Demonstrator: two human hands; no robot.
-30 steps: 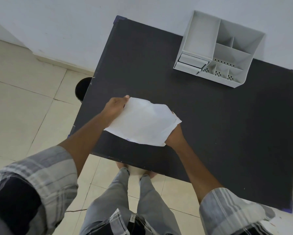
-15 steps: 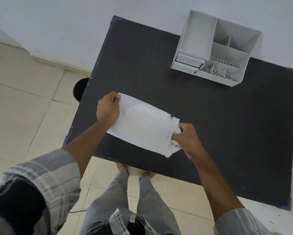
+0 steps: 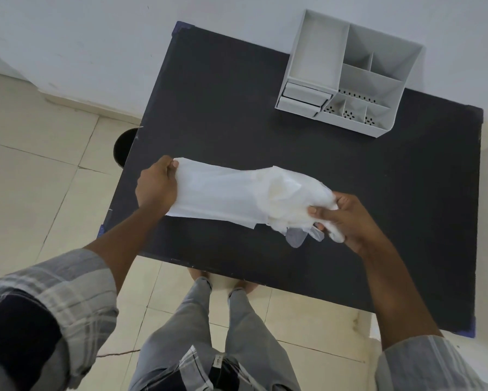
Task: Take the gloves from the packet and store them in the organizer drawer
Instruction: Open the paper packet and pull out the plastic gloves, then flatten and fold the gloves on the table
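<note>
A flat white packet is held above the black table. My left hand pinches its left end. My right hand is closed on thin translucent white gloves, which stick out of the packet's right end in a crumpled bunch; a few glove fingers dangle below my hand. The grey organizer stands at the table's far edge against the wall. Its two small drawers at its lower left corner are closed.
The organizer has several open compartments on top. A dark round object sits on the tiled floor beside the table's left edge. My legs stand at the table's near edge. A white wall runs behind the table.
My right hand has drawn the gloves out of the packet's right end and moved right. The packet has stretched out between my hands, with the left hand still holding its left end.
</note>
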